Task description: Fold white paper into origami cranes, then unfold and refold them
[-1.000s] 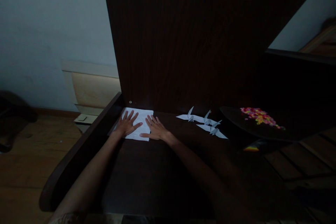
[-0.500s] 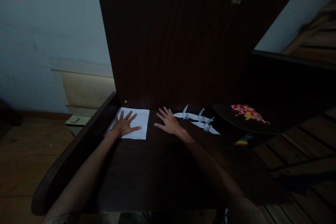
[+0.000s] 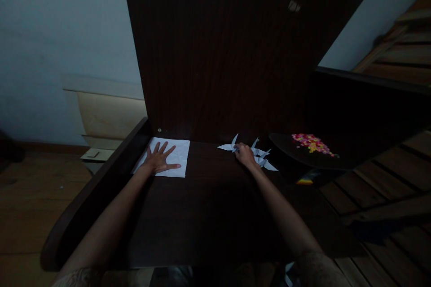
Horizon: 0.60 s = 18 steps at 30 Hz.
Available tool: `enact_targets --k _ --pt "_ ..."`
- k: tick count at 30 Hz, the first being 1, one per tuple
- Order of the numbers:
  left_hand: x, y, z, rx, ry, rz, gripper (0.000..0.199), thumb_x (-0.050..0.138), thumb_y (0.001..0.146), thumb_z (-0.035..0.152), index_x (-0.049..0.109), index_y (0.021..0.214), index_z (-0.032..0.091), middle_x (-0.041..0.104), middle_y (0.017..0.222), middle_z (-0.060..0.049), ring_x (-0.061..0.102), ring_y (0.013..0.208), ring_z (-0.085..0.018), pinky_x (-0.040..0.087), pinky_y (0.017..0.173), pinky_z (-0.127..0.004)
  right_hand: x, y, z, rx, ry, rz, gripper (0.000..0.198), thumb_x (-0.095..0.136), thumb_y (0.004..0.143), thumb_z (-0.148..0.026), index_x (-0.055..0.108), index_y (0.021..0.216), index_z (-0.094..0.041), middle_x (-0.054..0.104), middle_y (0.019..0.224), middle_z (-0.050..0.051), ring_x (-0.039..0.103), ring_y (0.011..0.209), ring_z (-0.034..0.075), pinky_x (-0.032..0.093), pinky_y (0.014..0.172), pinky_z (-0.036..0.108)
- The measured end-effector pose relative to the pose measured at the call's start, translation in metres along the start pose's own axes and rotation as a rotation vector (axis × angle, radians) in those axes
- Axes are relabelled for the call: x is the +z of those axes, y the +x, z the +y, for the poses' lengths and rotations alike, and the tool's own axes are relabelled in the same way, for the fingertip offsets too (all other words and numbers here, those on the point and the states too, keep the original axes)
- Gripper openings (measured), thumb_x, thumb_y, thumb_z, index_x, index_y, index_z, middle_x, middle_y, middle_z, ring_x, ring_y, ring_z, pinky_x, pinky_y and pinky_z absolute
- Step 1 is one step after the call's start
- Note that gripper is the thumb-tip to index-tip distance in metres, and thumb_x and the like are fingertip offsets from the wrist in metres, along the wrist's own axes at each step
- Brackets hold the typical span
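Left hand flat on white paper, right hand at the paper cranes

The left hand (image 3: 156,161) lay palm down on the white paper (image 3: 182,150), its fingers spread wide apart and its thumb pointing to the right across the sheet. The paper lay flat at the left end of a dark desktop (image 3: 188,215), near the foot of a tall dark panel (image 3: 215,54) and next to a raised side edge (image 3: 90,197). Whether it was one sheet or several could not be told.

The right hand (image 3: 246,154) was at the leftmost crane (image 3: 226,147) of three folded from white paper, its fingers bent and drawn together over the crane's middle. It was too dark and small to tell whether they were clamped on the folds or only touching them. One long pointed wing stuck out to the left of the hand, and a narrow point stood up beside the fingertips. The middle crane (image 3: 262,152) and the front crane (image 3: 271,167) sat close together just to the right of the hand, which partly hid them.

Further right, a heap of small pink, red and yellow pieces (image 3: 313,143) lay on a dark curved shelf (image 3: 286,144), and a rainbow-coloured patch (image 3: 305,181) showed below its rim. A pale wall (image 3: 67,31) rose at the left, above a wooden floor (image 3: 27,215), and wooden slats (image 3: 380,184) showed at the far right
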<state>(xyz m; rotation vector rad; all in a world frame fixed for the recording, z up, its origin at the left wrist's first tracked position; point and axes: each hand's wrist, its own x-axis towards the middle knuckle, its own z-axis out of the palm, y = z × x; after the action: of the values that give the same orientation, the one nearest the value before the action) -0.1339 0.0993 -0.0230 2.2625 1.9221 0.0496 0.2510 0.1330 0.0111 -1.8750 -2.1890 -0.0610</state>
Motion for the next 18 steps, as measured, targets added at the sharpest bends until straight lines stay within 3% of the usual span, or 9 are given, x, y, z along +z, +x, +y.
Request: enact_targets --k 6,11,13,15,17,18 --pt "0.004 0.001 -0.001 0.001 0.034 0.049 0.094 0.043 0.072 0.078 0.023 0.149 0.028 0.013 0.157 -0.012 0.004 0.142 -0.045 -0.004 0.103 -0.073 -0.007 -0.002 -0.004 -0.048 0.1 0.071 0.028 0.051 0.083 -0.009 0.069 0.103 -0.014 0.069 0.108 0.011 0.064 0.101 0.022 0.046 0.089 0.029" --pt "-0.003 -0.007 0.01 0.126 0.057 0.347 0.073 0.047 0.082 0.062 0.038 0.144 0.024 0.027 0.154 -0.011 0.01 0.143 -0.042 -0.007 0.106 -0.069 -0.028 -0.012 -0.019 -0.272 0.32 0.155 0.021 0.054 0.083 -0.012 0.071 0.092 -0.019 0.072 0.096 0.006 0.067 0.09 0.02 0.049 0.083 0.031" --pt "-0.014 -0.013 0.024 0.152 -0.062 0.476 0.065 0.045 0.086 0.055 0.04 0.142 0.022 0.032 0.152 -0.013 0.018 0.142 -0.039 0.002 0.109 -0.066 -0.038 -0.02 -0.031 -0.369 0.401 0.175 0.02 0.053 0.085 -0.014 0.07 0.095 -0.019 0.072 0.095 0.006 0.067 0.087 0.02 0.05 0.079 0.031" --pt "-0.026 -0.02 0.045 0.147 -0.28 0.573 0.063 0.045 0.087 0.053 0.043 0.139 0.016 0.044 0.144 -0.017 0.037 0.134 -0.035 0.023 0.11 -0.057 -0.047 -0.028 -0.047 -0.418 0.43 0.195 0.023 0.053 0.087 -0.016 0.066 0.105 -0.02 0.071 0.1 0.005 0.066 0.086 0.019 0.049 0.078 0.031" --pt "-0.036 -0.025 0.069 0.18 -0.557 0.554 0.057 0.048 0.086 0.053 0.049 0.131 0.017 0.06 0.126 -0.014 0.059 0.11 -0.027 0.045 0.095 -0.044 -0.055 -0.036 -0.065 -0.458 0.433 0.222 0.021 0.051 0.089 -0.018 0.065 0.105 -0.02 0.07 0.099 0.006 0.066 0.085 0.019 0.049 0.076 0.03" --pt "-0.04 -0.028 0.081 0.196 -0.679 0.532 0.055 0.053 0.084 0.053 0.052 0.125 0.017 0.065 0.115 -0.012 0.064 0.097 -0.024 0.05 0.087 -0.039 -0.057 -0.04 -0.074 -0.489 0.433 0.233 0.02 0.05 0.09 -0.018 0.066 0.101 -0.02 0.07 0.096 0.006 0.065 0.085 0.019 0.049 0.076 0.03"
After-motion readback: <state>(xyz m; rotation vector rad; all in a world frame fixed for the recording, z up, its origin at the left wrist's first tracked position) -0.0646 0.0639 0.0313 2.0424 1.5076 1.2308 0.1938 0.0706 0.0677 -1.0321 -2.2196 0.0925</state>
